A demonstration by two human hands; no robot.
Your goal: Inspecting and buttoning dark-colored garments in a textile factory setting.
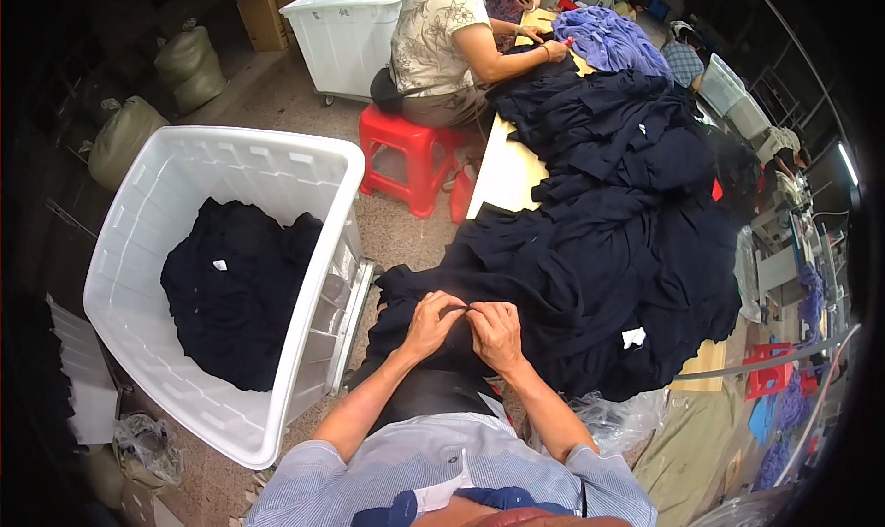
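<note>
Head view, looking down over my chest. Much is hard to read: the dark navy fabric garment [442, 319] I am working on is blending into the big heap of dark navy clothing [627, 232] covering the pale wooden table [502, 172], so its outline and edges are getting lost. Whatever small thing sits at the seam between my fingertips is too small to make out.

My left hand [429, 322] and right hand [496, 333] are meeting knuckle to knuckle just in front of my lap. Both are curled nearly closed, thumbs and forefingers pinching a fold of the garment between them; the fold is running left to right across the gap, with the cloth hanging down toward my knees below the hands.

To my left, a large white plastic ribbed bin [304, 278] is holding more dark garments. Farther along the table, another person in a pale floral top [433, 29] is sitting on a red plastic stool [406, 153], head cut off by the frame's top edge.
</note>
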